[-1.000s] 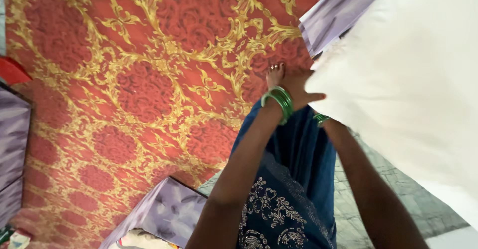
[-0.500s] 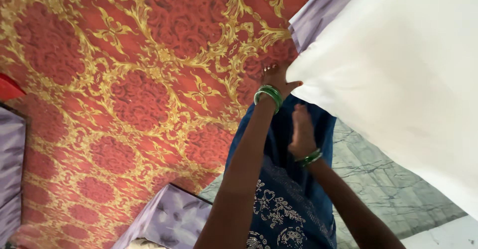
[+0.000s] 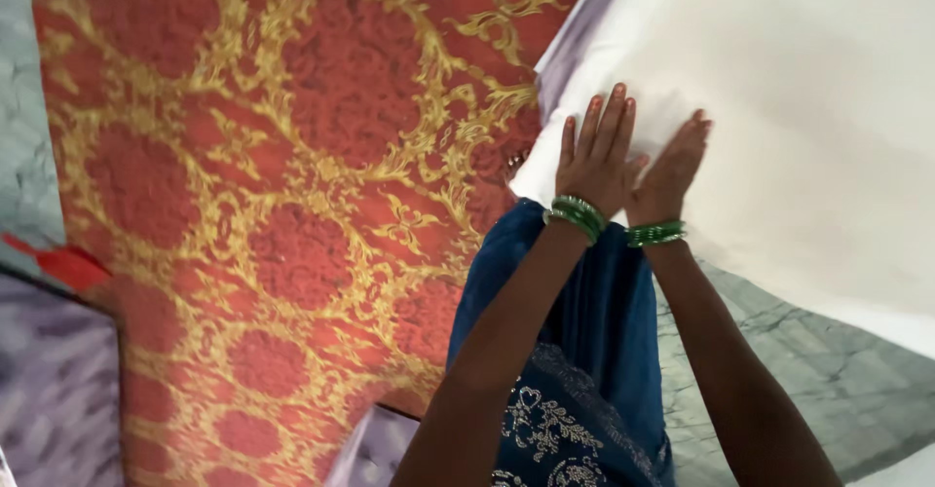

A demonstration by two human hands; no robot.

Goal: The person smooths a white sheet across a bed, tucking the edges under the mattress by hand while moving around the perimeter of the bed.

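A: Where is the white pillow (image 3: 779, 127)?

B: At two o'clock, raised above the red-and-gold carpet (image 3: 273, 205), with a purple patterned cover (image 3: 570, 44) along its upper edge.

A: Grip state?

B: Left hand (image 3: 596, 161) and right hand (image 3: 670, 170) lie flat, fingers extended, pressed on its lower corner; nothing clenched.

A: Handling?

B: Judged soft, light, bulky. It probably sags; take hold at the corners or seam.

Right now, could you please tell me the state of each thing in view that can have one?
left hand: open, fingers spread flat against the white pillow.
right hand: open, palm pressed on the same pillow.
white pillow: lifted, tilted, its near corner under both hands.
purple cover: peeled back along the pillow's far edge.
red and gold carpet: lying flat on the floor.
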